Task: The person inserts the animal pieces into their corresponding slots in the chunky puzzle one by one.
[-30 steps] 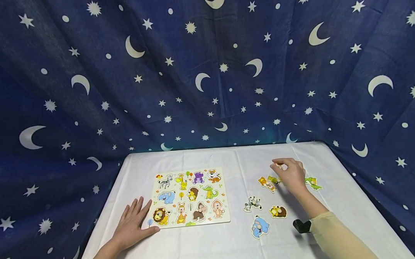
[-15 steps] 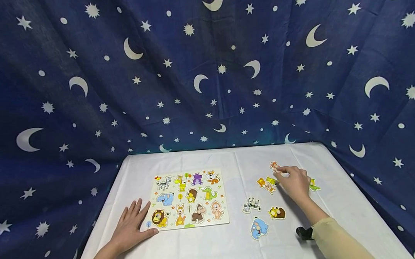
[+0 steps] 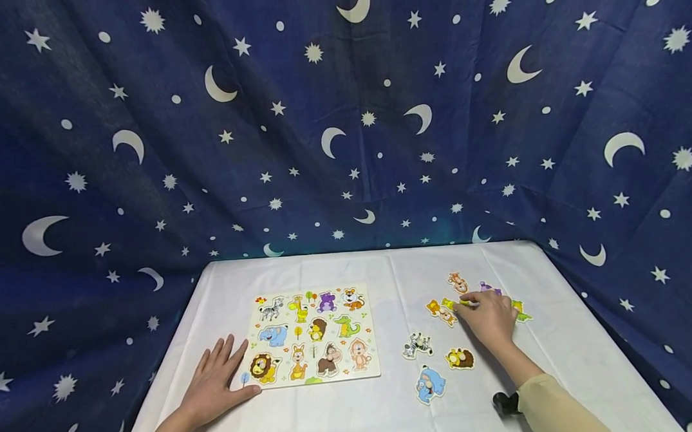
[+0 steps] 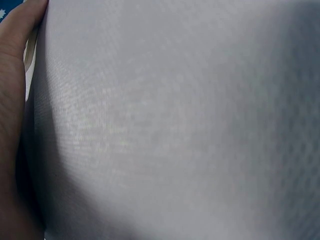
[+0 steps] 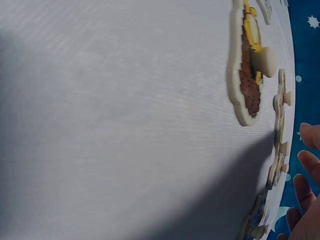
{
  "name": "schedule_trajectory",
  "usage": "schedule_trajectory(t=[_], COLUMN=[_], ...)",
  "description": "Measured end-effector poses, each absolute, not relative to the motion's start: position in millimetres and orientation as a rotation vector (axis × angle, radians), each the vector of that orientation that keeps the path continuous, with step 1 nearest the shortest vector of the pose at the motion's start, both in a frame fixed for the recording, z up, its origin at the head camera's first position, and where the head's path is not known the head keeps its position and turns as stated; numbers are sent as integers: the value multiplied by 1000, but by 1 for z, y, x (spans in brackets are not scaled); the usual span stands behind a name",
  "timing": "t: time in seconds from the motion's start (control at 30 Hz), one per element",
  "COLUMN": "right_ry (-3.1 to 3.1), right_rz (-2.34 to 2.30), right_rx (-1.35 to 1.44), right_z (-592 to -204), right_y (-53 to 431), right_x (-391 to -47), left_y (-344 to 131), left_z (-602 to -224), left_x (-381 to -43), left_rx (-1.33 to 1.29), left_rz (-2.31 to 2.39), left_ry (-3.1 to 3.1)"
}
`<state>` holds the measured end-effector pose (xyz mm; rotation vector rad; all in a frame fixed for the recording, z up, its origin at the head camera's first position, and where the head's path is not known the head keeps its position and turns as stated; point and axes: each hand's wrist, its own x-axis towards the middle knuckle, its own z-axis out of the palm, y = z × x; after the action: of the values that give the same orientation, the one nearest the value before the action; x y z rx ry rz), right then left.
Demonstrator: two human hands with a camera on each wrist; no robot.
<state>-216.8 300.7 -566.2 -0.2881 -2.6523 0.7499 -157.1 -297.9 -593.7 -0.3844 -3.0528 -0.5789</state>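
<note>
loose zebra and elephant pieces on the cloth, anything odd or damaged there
No damage stands out, but the zebra piece and elephant piece lie askew on the white cloth, turned from the upright poses pictured on the board.

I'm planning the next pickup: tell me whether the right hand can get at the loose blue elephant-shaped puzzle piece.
Probably yes. The loose blue elephant-shaped puzzle piece lies uncovered on the white tablecloth, and nothing tall stands between it and the right hand.
</note>
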Motion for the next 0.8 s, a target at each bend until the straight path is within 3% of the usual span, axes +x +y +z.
schedule_trajectory(t=[0.8], right_ry=[-2712], right_rz=[699], right_rx=[-367], right_z=[-569], right_y=[302], right_x=[-216], left_y=[-299], left_z=[-594], left_x=[-158], left_rx=[-407], left_rz=[-601], left_ry=[-3051])
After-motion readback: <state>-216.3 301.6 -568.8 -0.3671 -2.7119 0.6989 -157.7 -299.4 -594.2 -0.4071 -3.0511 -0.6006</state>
